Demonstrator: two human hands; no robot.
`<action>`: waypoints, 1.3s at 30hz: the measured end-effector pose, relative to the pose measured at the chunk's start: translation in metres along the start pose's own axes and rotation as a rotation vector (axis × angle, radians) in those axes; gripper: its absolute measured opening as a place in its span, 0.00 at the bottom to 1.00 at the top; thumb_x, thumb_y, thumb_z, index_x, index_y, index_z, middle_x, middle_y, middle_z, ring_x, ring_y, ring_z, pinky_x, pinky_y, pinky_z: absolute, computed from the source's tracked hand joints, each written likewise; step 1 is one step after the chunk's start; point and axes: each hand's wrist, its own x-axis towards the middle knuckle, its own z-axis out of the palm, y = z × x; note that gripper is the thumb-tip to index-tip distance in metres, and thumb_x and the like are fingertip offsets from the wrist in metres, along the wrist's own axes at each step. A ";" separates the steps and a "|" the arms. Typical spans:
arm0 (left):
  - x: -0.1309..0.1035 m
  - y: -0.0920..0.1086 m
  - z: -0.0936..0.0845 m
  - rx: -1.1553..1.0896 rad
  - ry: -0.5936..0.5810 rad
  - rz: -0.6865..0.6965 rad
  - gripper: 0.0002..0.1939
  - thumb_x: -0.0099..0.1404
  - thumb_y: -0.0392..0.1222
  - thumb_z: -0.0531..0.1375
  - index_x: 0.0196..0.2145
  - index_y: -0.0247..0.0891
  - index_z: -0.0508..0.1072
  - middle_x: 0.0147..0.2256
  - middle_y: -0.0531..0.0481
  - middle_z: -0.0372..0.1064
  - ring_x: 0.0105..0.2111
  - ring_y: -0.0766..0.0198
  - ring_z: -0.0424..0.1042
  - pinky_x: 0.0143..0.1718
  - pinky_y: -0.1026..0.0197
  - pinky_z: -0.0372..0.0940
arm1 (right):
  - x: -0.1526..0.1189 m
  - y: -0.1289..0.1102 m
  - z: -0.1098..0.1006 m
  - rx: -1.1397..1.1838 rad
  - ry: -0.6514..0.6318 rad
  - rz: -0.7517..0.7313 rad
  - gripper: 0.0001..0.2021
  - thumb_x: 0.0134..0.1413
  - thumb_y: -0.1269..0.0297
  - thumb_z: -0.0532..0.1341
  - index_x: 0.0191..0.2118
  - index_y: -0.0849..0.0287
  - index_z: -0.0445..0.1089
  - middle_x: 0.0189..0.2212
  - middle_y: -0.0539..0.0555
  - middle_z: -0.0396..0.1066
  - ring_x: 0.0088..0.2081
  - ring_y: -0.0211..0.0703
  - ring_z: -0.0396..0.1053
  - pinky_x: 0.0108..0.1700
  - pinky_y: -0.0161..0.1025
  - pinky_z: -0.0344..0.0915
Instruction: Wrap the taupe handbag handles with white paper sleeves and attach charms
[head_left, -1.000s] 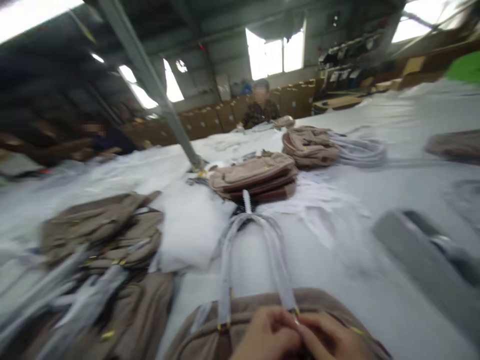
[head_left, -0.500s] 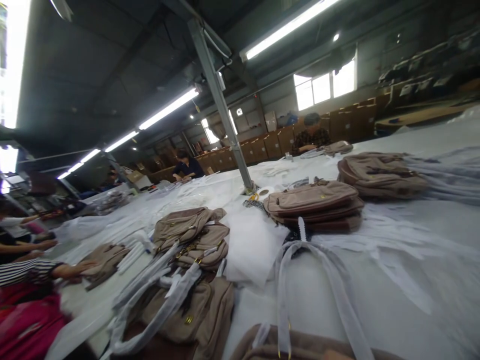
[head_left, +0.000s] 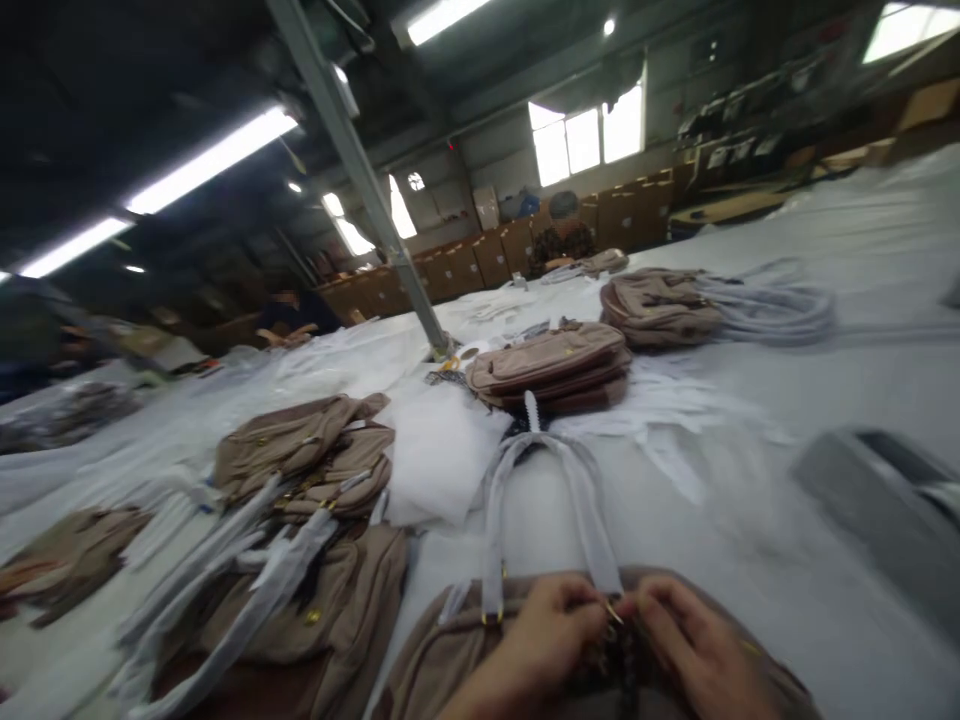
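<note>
So the small gold metal ring (head_left: 615,612) is right between the hands, at the near end of the pale plastic-wrapped looped handle (head_left: 592,510) on the brown fabric bag (head_left: 427,665), left hand's (head_left: 551,630) grip pinching it, right hand's (head_left: 694,645) unclear.

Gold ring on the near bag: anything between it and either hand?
Nothing visible: the left hand and right hand both have fingertips right at the gold ring, by the foot of the wrapped handle.

Both hands (head_left: 619,630) pinch a brass ring (head_left: 615,612) above the bag (head_left: 442,655).
</note>
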 end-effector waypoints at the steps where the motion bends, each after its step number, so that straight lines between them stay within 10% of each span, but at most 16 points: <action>1: -0.001 0.002 -0.001 -0.052 -0.028 0.021 0.16 0.48 0.52 0.65 0.26 0.35 0.74 0.24 0.50 0.67 0.28 0.61 0.64 0.32 0.62 0.58 | -0.001 -0.004 -0.002 0.017 -0.016 -0.019 0.16 0.52 0.48 0.58 0.29 0.56 0.68 0.24 0.51 0.68 0.28 0.43 0.66 0.29 0.34 0.63; 15: -0.001 0.003 -0.014 -0.393 -0.259 -0.188 0.11 0.52 0.43 0.65 0.29 0.31 0.73 0.26 0.48 0.70 0.25 0.68 0.64 0.29 0.66 0.56 | -0.007 -0.008 -0.007 0.165 -0.035 0.013 0.08 0.54 0.62 0.60 0.33 0.62 0.69 0.29 0.51 0.69 0.32 0.38 0.65 0.35 0.31 0.61; 22: -0.004 -0.002 -0.014 -0.426 -0.314 -0.202 0.11 0.54 0.42 0.64 0.30 0.30 0.74 0.27 0.49 0.69 0.27 0.68 0.64 0.31 0.66 0.56 | -0.014 -0.015 -0.001 -0.237 0.017 -0.081 0.07 0.52 0.74 0.59 0.30 0.59 0.74 0.27 0.49 0.72 0.30 0.37 0.67 0.34 0.32 0.61; 39: -0.015 -0.016 0.012 -0.359 -0.027 0.020 0.15 0.51 0.48 0.65 0.27 0.31 0.72 0.24 0.50 0.68 0.25 0.68 0.61 0.28 0.66 0.54 | -0.020 -0.015 -0.003 -0.372 -0.059 -0.069 0.09 0.53 0.66 0.58 0.24 0.57 0.70 0.33 0.51 0.70 0.37 0.41 0.68 0.40 0.33 0.62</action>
